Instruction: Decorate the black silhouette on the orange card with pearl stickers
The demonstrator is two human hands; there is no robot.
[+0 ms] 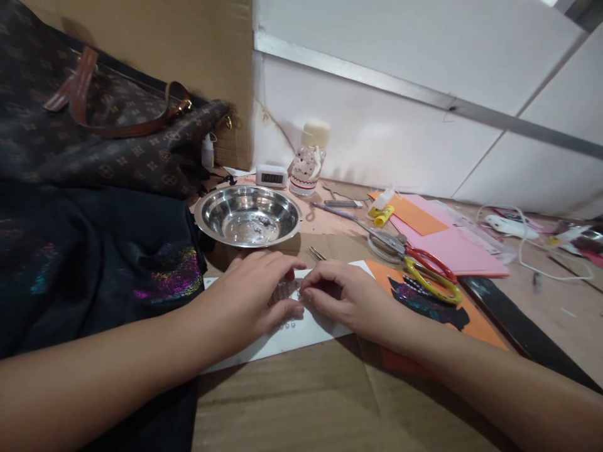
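Over a white sheet lying on cardboard, my left hand curves with thumb and fingertips apart. Small pearl-like beads show on the sheet under and beside its thumb. My right hand is closed in a pinch close to the left fingertips. Whatever lies between its thumb and forefinger is too small to name. A slim metal tip, perhaps of tweezers, pokes out behind the right hand. To the right, a dark shiny cut-out with beads rests on orange paper.
Behind the hands stands a steel bowl. Red-and-yellow-handled scissors lie near pink paper at right. A clock and bottle stand by the wall. Black cloth and a handbag fill the left.
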